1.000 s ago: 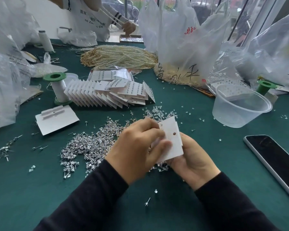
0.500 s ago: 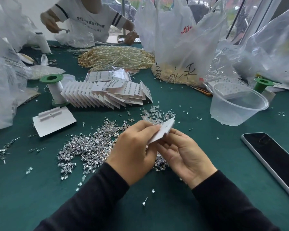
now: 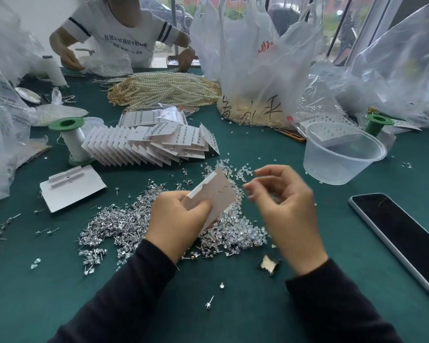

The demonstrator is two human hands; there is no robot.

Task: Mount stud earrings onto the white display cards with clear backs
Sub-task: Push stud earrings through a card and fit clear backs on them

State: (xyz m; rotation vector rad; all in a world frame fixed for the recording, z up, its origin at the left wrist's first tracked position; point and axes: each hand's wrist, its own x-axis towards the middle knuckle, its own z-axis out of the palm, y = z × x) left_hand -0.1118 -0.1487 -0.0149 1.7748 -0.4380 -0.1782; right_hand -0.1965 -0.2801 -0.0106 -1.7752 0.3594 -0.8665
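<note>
A: Tbl cloth (image 3: 60, 293)?
B: Dk teal-green, plain. Display card (image 3: 216, 194) white; studs (image 3: 114, 226) silver; backs (image 3: 240, 233) clear.
A: Spool (image 3: 73, 142)?
B: Green caps, white thread. Phone (image 3: 401, 233) blk screen, pale rim. Sleeves (image 3: 124, 298) blk. Tee (image 3: 124, 33) opp.: white, dk stripe pairs, dk lettering.

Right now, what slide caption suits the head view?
Left hand holds a white display card above the stud pile; right hand hovers beside it.

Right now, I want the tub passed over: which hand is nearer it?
Right. The right hand is just left of the tub, not touching; the left hand is farther left, holding a card.
</note>
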